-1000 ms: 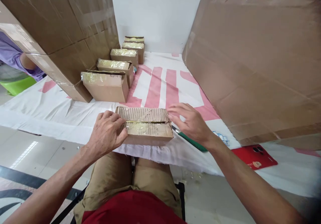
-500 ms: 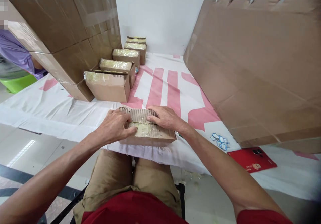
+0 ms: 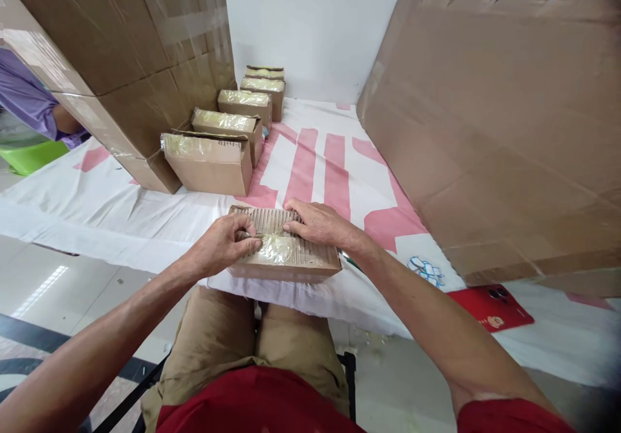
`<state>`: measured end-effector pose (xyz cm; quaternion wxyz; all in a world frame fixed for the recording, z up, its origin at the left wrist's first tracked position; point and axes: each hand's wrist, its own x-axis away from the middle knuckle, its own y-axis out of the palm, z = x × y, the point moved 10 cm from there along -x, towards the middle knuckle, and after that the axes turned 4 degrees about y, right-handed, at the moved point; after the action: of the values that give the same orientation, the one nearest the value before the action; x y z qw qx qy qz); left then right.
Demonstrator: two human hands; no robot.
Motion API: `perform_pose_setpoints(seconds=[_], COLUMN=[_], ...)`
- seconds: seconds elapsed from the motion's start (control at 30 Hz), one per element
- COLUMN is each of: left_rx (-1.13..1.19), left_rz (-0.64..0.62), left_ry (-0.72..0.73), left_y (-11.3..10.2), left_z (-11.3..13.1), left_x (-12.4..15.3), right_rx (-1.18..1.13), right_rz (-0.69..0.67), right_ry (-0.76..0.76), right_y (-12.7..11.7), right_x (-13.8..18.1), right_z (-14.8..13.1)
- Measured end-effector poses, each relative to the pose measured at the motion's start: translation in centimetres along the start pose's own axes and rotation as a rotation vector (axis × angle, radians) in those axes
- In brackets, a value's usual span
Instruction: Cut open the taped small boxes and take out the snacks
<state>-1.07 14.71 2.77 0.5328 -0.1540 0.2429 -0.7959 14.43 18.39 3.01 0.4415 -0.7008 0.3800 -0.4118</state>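
Observation:
A small cardboard box (image 3: pixel 286 271) lies at the table's front edge before my lap. Its top has a ribbed flap (image 3: pixel 272 219), and shiny clear tape (image 3: pixel 277 249) crosses the near part. My left hand (image 3: pixel 228 242) is at the left end of the top, thumb and fingers pinched at the tape's edge; the fingertips are partly hidden. On the right, my right hand (image 3: pixel 317 224) grips the box, its thumb on the ribbed flap and its fingers over the far side. A dark green thin object (image 3: pixel 350 260) shows partly beside the box's right end.
Several small taped boxes (image 3: pixel 208 164) stand in a row at left, along a stack of large cartons (image 3: pixel 130 38). A large cardboard sheet (image 3: pixel 509 135) rises at right. Near it lie blue-and-white pieces (image 3: pixel 425 271) and a red phone (image 3: pixel 499 307). A person's purple sleeve (image 3: pixel 29 90) shows far left.
My left fingers have drawn in to a tighter pinch and shifted slightly left, uncovering more tape. The right hand stays on the box. The view has shifted a little.

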Motion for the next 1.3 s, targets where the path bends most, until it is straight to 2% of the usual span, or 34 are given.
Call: perform_pose_setpoints(seconds=[0.13, 0.27, 0.4, 0.5, 0.57, 0.73, 0.8, 0.87, 1.0, 1.13, 1.23, 1.3], left_rx=[0.030, 0.082, 0.040, 0.001, 0.019, 0.034, 0.035, 0.053, 0.085, 0.091, 0.122, 0.136], left_rz=[0.112, 0.119, 0.137, 0.112, 0.101, 0.111, 0.114, 0.111, 0.109, 0.130, 0.128, 0.131], left_ry=[0.068, 0.061, 0.079, 0.129, 0.154, 0.164, 0.156, 0.137, 0.065, 0.036, 0.055, 0.071], left_y=[-0.6, -0.5, -1.0, -1.1, -1.0, -1.2, -1.2, -1.1, -0.9, -1.0, -1.1, -1.2], left_z=[-0.2, -0.9, -0.6, 0.0, 0.2, 0.1, -0.1, -0.2, -0.7, -0.9, -0.7, -0.6], left_x=[0.7, 0.9, 0.6, 0.5, 0.4, 0.5, 0.5, 0.3, -0.2, -0.4, -0.3, -0.2], right_rx=[-0.061, -0.300, -0.442, -0.523, -0.506, -0.359, -0.341, -0.320, -0.369, -0.371, -0.348, -0.419], right_rz=[-0.044, -0.114, -0.005, 0.095, 0.115, 0.053, 0.131, 0.265, 0.526, 0.708, 0.735, 0.648], right_ry=[-0.014, -0.145, -0.201, -0.287, -0.376, -0.508, -0.524, -0.552, -0.601, -0.617, -0.581, -0.520], right_y=[-0.2, -0.7, -2.0, -2.8, -3.0, -2.3, -2.6, -3.2, -4.8, -7.0, -8.1, -8.0], right_x=[0.0, 0.5, 0.9, 1.2, 1.4, 1.0, 1.3, 2.3, 5.2, 8.0, 9.4, 9.6], right_z=[0.3, 0.1, 0.1, -1.1, -2.6, -5.0, -5.0, -5.0, -4.7, -4.8, -4.8, -4.1])
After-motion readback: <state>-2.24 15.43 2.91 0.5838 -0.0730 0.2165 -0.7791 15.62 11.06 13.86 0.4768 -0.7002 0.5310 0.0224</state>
